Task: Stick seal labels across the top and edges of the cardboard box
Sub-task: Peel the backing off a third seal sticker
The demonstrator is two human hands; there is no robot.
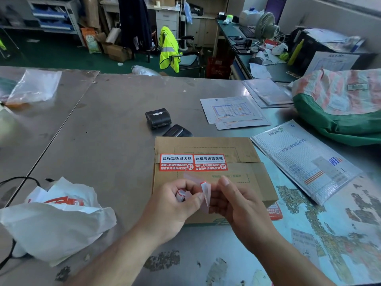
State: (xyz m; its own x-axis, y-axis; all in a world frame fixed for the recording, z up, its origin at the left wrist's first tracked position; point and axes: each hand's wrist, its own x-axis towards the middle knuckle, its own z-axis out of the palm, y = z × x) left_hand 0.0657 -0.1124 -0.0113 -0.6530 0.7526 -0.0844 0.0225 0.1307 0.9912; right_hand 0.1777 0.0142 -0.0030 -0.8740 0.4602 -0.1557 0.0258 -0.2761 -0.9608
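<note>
A flat brown cardboard box (243,153) lies on the metal table in front of me. Two red-and-white seal labels (193,162) sit side by side across its top flap seam, at the left. Another red label (274,212) shows at the box's right side near the front corner. Both hands hover over the box's near half. My left hand (175,205) pinches a curled strip of label backing with red print. My right hand (237,203) pinches a loose seal label (206,193) that stands on edge between the two hands, blurred.
A white plastic bag (53,219) with red-printed sheets lies at the left. Two black handheld printers (158,118) stand behind the box. A bubble mailer (305,159) and papers (233,110) lie to the right, with a green-and-striped sack (340,112) beyond.
</note>
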